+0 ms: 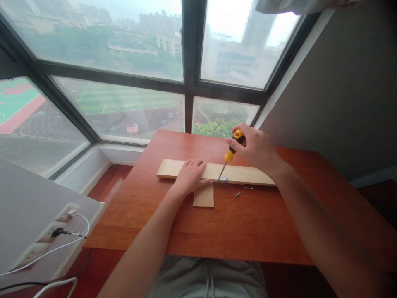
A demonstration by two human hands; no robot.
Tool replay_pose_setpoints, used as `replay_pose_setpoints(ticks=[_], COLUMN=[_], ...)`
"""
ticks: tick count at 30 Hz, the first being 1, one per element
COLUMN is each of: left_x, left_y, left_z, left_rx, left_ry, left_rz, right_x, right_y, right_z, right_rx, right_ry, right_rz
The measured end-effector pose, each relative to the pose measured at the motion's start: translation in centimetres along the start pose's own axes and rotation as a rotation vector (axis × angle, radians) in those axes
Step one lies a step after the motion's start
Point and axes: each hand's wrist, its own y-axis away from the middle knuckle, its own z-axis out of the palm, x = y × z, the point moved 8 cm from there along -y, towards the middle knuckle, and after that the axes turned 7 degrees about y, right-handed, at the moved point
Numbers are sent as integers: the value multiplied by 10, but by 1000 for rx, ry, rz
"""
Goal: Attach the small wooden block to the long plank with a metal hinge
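Screwdriver (229, 155) leans with its tip at a small metal plate (223, 179) on the near edge of a long board (242, 173), which lies across the middle of the surface (139, 223). The right grip (258, 148) is closed around the handle; the left grip (190, 176) rests spread over the board, apparently steadying it. Fastening seems underway: the plate is in place, but one screw (237, 194) and another loose screw (248, 188) lie nearby, so some driving probably remains. A small wooden piece (204, 197) sits beneath the left thumb; whether it is joined to the board cannot be told. The right forearm hides the board's far right end, and whatever the tip meets in the plate is too small to make out
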Motion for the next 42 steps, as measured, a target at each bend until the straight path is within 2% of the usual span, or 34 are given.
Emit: replay_pose_setpoints(ticks=[2,4,8,10,12,16,18,20,24,26,32,34,36,40,42], left_x=[0,1,1,1,2,2,2,2,2,2,1,1,1,1,2], left_y=[0,0,0,-1,-1,0,0,0,0,0,0,0,0,0,0], left_z=[-1,-1,-2,-2,-2,-3,-3,-3,-3,-3,-2,-2,-2,-2,-3], left_rx=[2,4,1,-2,-4,-12,-13,-10,-10,-9,-2,-4,-10,-26,-27], left_ry=[-4,-8,-9,-9,-9,-9,-8,-7,-4,-3,-4,-2,2,14,20], left_rz=[1,1,2,-1,-2,-2,-2,-3,-4,-2,1,-1,-6,-14,-15], right_x=[0,-1,-9,-10,-6,-2,-4,-6,-8,-8,-2,-3,-4,-6,-6], right_y=[1,1,1,2,1,1,1,1,2,2,1,1,1,3,5], right_z=[-1,0,7,9,9,6,4,4,8,7,-1,0,2,9,10], right_rx=[9,-28,-195,-235,-209,-55,-7,-13,-155,-177,5,15,-15,-161,-196], right_ry=[86,39,-336,-445,-414,-126,-57,-89,-363,-433,-51,-31,-113,-535,-661], right_rz=[21,22,-98,-124,-91,-34,-43,-56,-108,-122,-40,-44,-48,-97,-103])
